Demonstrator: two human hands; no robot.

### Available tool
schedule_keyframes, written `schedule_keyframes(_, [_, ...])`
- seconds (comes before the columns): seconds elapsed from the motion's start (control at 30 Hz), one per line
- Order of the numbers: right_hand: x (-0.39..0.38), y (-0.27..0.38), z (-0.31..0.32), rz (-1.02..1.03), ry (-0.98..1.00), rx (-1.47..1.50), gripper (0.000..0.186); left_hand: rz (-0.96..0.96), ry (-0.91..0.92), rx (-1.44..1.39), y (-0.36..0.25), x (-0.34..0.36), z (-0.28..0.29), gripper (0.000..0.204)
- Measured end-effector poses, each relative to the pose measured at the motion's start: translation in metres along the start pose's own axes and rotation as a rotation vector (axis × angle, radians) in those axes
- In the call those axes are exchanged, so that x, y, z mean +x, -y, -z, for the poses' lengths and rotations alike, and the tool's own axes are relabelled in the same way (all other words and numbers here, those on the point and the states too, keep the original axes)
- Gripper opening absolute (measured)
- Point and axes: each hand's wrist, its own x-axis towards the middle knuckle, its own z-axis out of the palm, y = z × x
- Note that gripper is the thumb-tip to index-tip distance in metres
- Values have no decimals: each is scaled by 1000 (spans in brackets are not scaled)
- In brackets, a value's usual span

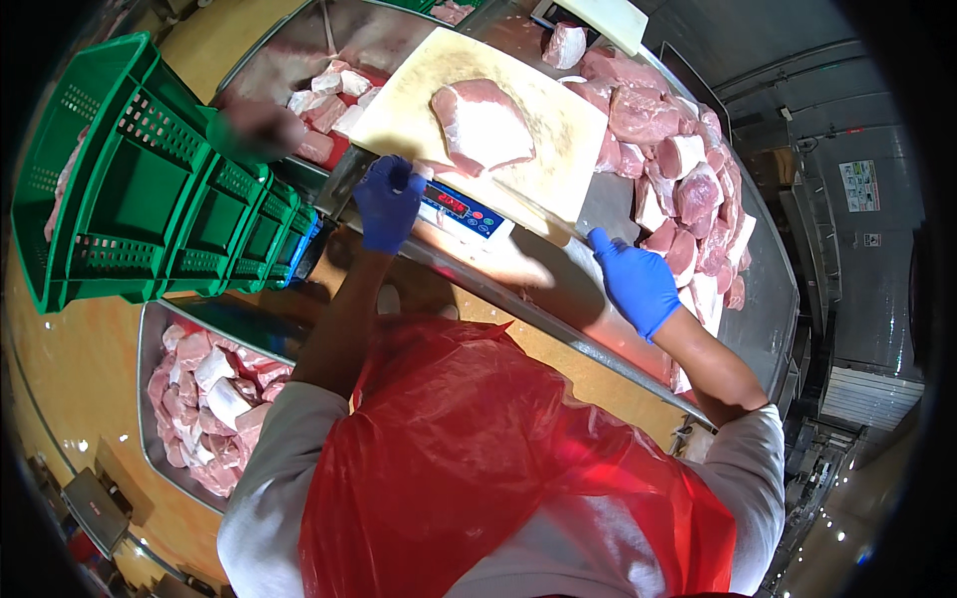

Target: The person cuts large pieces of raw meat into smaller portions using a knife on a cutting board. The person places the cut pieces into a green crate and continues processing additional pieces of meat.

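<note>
A large slab of pale pink meat [483, 125] lies on the cream cutting board [404, 105]. At the board's near left corner, my blue-gloved left hand [389, 202] is closed, thumb and fingers pinched around a small pale strip of meat [427, 168]. My right hand [635, 286], also gloved in blue, is wrapped around a knife at the board's near right corner. The thin knife blade [543, 211] points left along the board's near edge; the handle is hidden in my fist. Between my hands, a scale with a blue panel and lit red display [461, 207] sits below the board.
Many meat pieces [688, 164] are heaped on the steel table [773, 289] at right. Smaller chunks [334, 97] lie left of the board. Stacked green crates [110, 179] stand left, beside a dark red blur [264, 132]. Below them is a steel bin [148, 399] of meat.
</note>
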Motion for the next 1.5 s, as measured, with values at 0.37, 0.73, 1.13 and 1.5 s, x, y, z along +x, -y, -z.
schedule_keyframes(0.37, [125, 71, -10, 139, -366, 284, 25, -494, 141, 212, -28, -7, -23, 12])
schedule_keyframes(0.73, [25, -94, -48, 114, -15, 62, 27, -570, -535, 320, -104, 80, 158, 23])
schedule_keyframes(1.13, [48, -1, -88, -113, -741, 802, 25, -329, -117, 482, -167, 99, 141, 25])
schedule_keyframes(1.5, [61, 15, -27, -82, -673, 756, 19, -714, 260, 384, -30, -3, -70, 9])
